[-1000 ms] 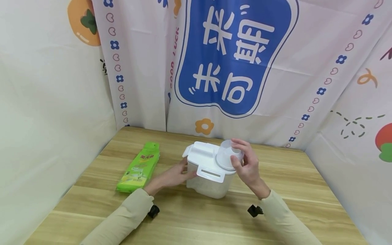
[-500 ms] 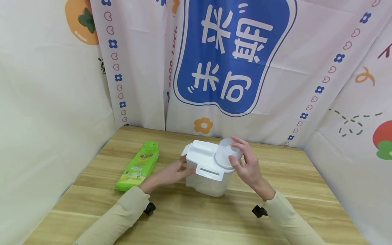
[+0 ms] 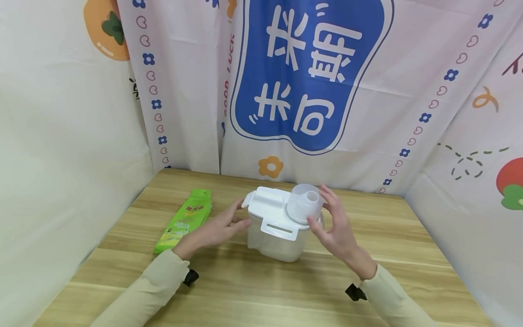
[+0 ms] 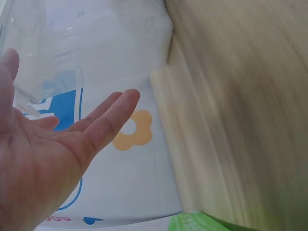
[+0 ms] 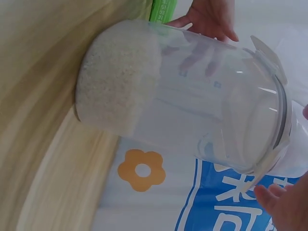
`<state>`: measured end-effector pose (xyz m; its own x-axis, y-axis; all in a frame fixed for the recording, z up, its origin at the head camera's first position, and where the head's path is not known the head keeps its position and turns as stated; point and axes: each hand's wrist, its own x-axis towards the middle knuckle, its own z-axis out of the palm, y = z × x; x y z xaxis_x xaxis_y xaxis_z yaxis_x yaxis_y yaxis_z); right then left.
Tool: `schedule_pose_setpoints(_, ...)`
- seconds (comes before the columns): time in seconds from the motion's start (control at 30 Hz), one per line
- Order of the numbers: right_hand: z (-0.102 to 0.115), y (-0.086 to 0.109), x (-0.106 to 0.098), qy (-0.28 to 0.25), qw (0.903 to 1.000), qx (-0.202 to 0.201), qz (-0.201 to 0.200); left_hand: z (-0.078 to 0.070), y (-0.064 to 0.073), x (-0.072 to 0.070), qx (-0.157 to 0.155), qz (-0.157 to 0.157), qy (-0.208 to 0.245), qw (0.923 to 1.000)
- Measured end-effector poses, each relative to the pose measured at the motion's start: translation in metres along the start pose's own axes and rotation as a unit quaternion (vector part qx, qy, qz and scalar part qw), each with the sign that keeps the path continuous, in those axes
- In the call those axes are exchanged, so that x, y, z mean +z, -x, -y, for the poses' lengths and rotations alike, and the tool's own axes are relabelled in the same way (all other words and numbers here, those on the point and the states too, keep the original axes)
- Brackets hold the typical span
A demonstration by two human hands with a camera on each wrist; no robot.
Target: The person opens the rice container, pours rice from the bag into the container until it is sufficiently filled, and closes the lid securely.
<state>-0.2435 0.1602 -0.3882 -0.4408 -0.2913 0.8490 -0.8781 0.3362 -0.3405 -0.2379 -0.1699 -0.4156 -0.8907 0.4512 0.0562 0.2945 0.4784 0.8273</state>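
A clear plastic rice container (image 3: 278, 247) stands upright on the table, its white lid (image 3: 265, 209) in place with a side latch flap sticking outward. White rice (image 5: 118, 77) fills its lower part. On the lid's right end sits a translucent measuring cup (image 3: 302, 209), upside down. My left hand (image 3: 216, 229), fingers spread and loosely bent, is beside the container's left side; the left wrist view shows its palm holding nothing. At the cup's right side my right hand (image 3: 339, 234) has thumb and fingers spread around it; whether the fingertips touch cup or lid I cannot tell.
A green printed plastic bag (image 3: 188, 220) lies flat on the wooden table (image 3: 261, 295), left of the container and close to my left forearm. A patterned cloth (image 3: 367, 150) hangs behind the table's back edge, and white cloth walls stand at both sides.
My left hand has drawn back leftward from the container. My right hand has loosened from the cup and shifted slightly right. The container and cup stay where they were.
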Motion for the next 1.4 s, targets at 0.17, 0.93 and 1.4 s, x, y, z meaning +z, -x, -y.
schedule_pose_setpoints(0.17,0.005,0.008,-0.002,0.007,0.9973,0.065,0.034,-0.007,0.001,-0.003,0.037,-0.008,0.032,0.9988)
schedule_pose_setpoints(0.93,0.011,0.058,0.011,-0.159,0.9368,0.304,0.067,-0.039,0.005,0.011,0.096,-0.091,-0.032,0.9907)
schedule_pose_setpoints(1.4,0.019,0.056,0.025,-0.211,0.9035,0.355,0.113,-0.042,-0.003,0.026,0.1,-0.119,0.049,0.9867)
